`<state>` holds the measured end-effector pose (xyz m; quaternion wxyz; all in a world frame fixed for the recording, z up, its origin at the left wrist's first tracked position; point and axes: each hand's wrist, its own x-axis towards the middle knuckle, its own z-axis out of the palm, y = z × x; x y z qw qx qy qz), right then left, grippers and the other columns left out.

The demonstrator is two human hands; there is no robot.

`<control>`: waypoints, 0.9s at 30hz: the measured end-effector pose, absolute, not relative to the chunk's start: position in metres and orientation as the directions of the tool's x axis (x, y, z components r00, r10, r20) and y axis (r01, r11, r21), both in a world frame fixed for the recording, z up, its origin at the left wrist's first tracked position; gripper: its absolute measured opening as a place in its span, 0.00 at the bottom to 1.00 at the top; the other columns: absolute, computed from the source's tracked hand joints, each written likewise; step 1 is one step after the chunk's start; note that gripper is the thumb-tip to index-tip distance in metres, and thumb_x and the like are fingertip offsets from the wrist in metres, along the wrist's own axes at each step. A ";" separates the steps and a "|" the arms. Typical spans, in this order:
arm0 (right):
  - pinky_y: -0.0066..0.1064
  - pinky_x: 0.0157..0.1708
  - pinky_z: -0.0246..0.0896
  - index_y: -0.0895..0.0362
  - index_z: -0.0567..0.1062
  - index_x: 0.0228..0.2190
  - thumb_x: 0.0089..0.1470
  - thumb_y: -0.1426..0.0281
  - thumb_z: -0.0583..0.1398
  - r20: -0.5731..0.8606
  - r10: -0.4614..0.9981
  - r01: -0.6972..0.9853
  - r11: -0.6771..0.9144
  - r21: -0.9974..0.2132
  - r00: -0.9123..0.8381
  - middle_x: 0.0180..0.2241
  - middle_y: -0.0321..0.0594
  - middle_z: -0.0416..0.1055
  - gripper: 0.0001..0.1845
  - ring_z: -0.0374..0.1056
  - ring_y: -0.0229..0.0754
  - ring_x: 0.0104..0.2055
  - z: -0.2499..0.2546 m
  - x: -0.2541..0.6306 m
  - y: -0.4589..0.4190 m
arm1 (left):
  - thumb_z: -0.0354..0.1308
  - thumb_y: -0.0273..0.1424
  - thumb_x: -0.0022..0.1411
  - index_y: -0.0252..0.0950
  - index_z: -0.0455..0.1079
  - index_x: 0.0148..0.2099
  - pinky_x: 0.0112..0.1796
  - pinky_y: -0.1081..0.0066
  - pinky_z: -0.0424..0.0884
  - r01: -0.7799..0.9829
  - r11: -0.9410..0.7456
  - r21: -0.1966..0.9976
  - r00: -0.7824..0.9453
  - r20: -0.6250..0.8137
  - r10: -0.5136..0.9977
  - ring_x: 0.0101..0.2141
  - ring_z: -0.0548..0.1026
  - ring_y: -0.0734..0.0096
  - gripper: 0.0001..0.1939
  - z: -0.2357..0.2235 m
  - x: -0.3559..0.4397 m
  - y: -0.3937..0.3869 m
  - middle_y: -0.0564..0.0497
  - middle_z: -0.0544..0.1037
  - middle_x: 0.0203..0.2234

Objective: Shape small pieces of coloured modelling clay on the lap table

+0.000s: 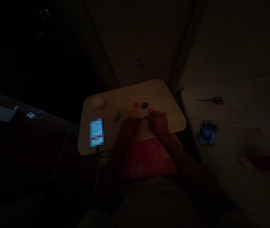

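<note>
In the dim light both my hands meet over the near side of a small wooden table. My left hand (129, 128) has its fingers curled in around a small green piece (142, 118), which looks like soft modelling clay. From the other side my right hand (158, 123) pinches at the same piece, fingertips close to the left ones. Just beyond the right fingers lies a pink lump (151, 110). A dark blue lump (144, 105), a red lump (136, 104) and an orange lump (130, 108) sit behind my hands. A longer green lump (117, 117) lies left of them.
The tabletop (158, 88) holds a tub (99, 102) at back left and a lit phone (97, 132) with a cable at front left. Scissors (212, 100) and a dark blurred object (207, 133) lie on the pale surface at right. A wall socket (141, 59) is behind.
</note>
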<state>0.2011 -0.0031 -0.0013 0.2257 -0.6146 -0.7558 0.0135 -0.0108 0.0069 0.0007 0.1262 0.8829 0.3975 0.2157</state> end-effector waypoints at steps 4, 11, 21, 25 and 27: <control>0.41 0.45 0.45 0.48 0.81 0.49 0.62 0.70 0.59 0.321 0.934 0.920 0.254 -0.297 -0.154 0.52 0.48 0.74 0.16 0.63 0.51 0.51 0.000 0.201 -0.004 | 0.55 0.33 0.67 0.42 0.69 0.62 0.61 0.52 0.62 0.650 -0.652 0.390 0.589 0.284 0.757 0.59 0.66 0.56 0.21 0.000 -0.011 0.007 0.47 0.72 0.59; 0.40 0.45 0.46 0.49 0.82 0.47 0.62 0.71 0.58 0.306 0.941 0.921 0.241 -0.305 -0.145 0.53 0.48 0.73 0.16 0.63 0.51 0.53 -0.002 0.200 -0.002 | 0.54 0.33 0.68 0.42 0.69 0.61 0.61 0.50 0.61 0.651 -0.653 0.387 0.591 0.281 0.756 0.59 0.66 0.56 0.21 0.000 -0.011 0.007 0.46 0.72 0.60; 0.40 0.45 0.46 0.50 0.81 0.48 0.61 0.70 0.59 0.300 0.943 0.915 0.242 -0.324 -0.143 0.48 0.49 0.74 0.17 0.63 0.52 0.51 0.003 0.200 -0.004 | 0.54 0.33 0.68 0.41 0.69 0.61 0.60 0.50 0.62 0.654 -0.651 0.385 0.590 0.278 0.758 0.59 0.67 0.56 0.20 -0.001 -0.011 0.008 0.46 0.72 0.59; 0.40 0.45 0.46 0.49 0.82 0.48 0.61 0.71 0.58 0.292 0.944 0.915 0.246 -0.320 -0.151 0.50 0.49 0.74 0.17 0.62 0.52 0.53 0.001 0.200 -0.003 | 0.55 0.32 0.68 0.41 0.70 0.60 0.61 0.52 0.62 0.651 -0.649 0.395 0.581 0.292 0.760 0.59 0.67 0.58 0.20 -0.001 -0.011 0.008 0.47 0.73 0.59; 0.40 0.45 0.46 0.49 0.82 0.47 0.61 0.71 0.58 0.293 0.945 0.913 0.242 -0.327 -0.145 0.49 0.48 0.74 0.16 0.63 0.52 0.52 -0.001 0.200 -0.003 | 0.55 0.32 0.67 0.41 0.70 0.60 0.61 0.52 0.62 0.646 -0.651 0.399 0.584 0.291 0.758 0.59 0.67 0.57 0.19 -0.001 -0.011 0.008 0.46 0.73 0.59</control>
